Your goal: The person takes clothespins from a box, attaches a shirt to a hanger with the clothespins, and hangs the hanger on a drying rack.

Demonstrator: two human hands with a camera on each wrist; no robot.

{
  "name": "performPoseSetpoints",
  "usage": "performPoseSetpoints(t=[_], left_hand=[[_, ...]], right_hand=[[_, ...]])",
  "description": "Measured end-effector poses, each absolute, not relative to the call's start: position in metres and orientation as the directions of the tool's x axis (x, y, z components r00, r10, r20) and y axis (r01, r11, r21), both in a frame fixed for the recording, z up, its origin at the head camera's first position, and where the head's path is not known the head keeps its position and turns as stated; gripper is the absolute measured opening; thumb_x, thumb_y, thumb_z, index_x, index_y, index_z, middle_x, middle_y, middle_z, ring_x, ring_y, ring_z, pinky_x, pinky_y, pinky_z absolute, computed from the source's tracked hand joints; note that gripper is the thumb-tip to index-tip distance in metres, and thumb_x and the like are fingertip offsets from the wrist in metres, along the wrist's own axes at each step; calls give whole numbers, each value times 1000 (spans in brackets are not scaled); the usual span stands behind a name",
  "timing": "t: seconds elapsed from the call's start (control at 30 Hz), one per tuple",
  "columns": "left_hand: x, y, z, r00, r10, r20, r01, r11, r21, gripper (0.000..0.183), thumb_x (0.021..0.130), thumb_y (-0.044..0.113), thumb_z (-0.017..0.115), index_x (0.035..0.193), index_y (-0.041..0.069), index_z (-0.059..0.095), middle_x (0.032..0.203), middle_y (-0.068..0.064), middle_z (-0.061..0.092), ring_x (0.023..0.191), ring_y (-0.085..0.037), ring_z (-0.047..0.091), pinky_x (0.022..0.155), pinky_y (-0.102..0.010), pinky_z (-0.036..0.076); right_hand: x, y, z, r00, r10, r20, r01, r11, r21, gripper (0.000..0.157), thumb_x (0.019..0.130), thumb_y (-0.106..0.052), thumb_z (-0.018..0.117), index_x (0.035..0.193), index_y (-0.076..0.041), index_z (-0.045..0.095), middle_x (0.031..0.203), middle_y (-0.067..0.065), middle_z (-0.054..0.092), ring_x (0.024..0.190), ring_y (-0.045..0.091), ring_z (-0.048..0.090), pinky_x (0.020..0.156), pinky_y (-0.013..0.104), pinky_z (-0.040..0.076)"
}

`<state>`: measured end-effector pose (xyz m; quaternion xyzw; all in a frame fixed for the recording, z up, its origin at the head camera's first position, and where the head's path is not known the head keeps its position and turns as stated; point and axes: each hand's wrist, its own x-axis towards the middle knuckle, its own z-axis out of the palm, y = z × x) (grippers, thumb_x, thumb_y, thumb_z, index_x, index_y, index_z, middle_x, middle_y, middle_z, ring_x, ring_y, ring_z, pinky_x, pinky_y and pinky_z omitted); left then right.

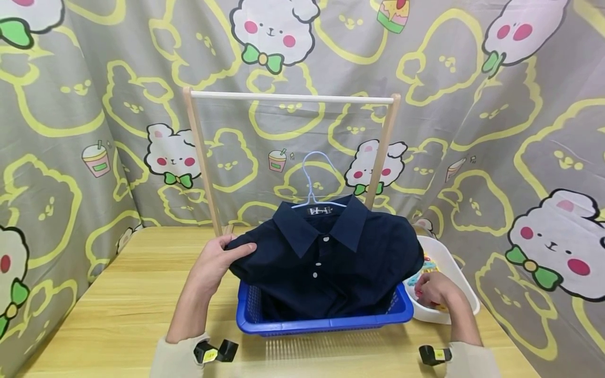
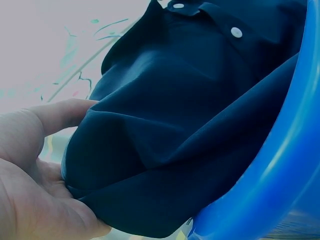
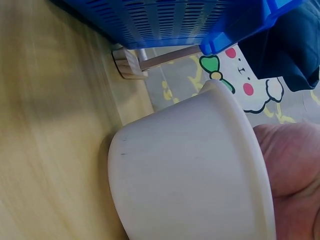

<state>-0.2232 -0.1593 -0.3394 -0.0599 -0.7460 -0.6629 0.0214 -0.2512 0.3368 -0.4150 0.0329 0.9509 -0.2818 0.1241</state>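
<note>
A dark navy collared shirt with white buttons lies bunched in a blue plastic basket, its collar toward the back. A light blue hanger sits in the collar, its hook upright. My left hand holds the shirt's left-side shoulder edge, thumb on top; the left wrist view shows the cloth between thumb and fingers. My right hand reaches into a white bin among small colourful pieces, fingers bent down. I cannot tell whether it holds one. In the right wrist view the bin's wall hides its fingers.
Behind the basket stands a rack with wooden posts and a white rail; the hanger's hook is lower than the rail in the head view. The wooden table extends left. A patterned curtain surrounds the table.
</note>
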Motion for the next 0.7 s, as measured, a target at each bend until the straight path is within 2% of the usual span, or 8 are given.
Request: performPoseSetpoints(t=[0.13,0.3,0.5,0.7], left_hand=[[-224,-160,-340,-991,67,116,123,111,986,35,83,28,74,84,-2,55,75,-5,50,86,-25,51,79,-33,42],[-224,-160,-339,-989,80,125,133,108,985,35,84,27,73,86,-3,56,75,-5,52,83,-23,53,79,-33,44],[-223,-159,-338,-992,66,107,114,122,986,35,84,28,74,85,-1,55,76,-5,51,86,-25,52,80,-34,42],[-222,-160,-338,-991,67,114,121,124,985,35,83,28,74,82,-1,53,74,-5,48,85,-24,51,78,-33,42]], right_hand=[[-252,339,-413,-976,29,-218,143,834,-532,10,75,-1,63,85,-1,60,69,7,53,60,21,52,53,30,41],[-253,339,-408,-986,83,-144,145,850,-507,21,75,-14,72,86,-1,60,66,6,53,61,21,52,55,31,39],[-252,338,-402,-991,124,-50,132,853,-506,32,77,-24,74,90,2,60,65,4,55,64,20,53,57,31,39],[-253,338,-400,-988,156,-10,137,832,-538,30,77,-28,75,80,-1,63,59,1,55,62,21,52,54,31,38]])
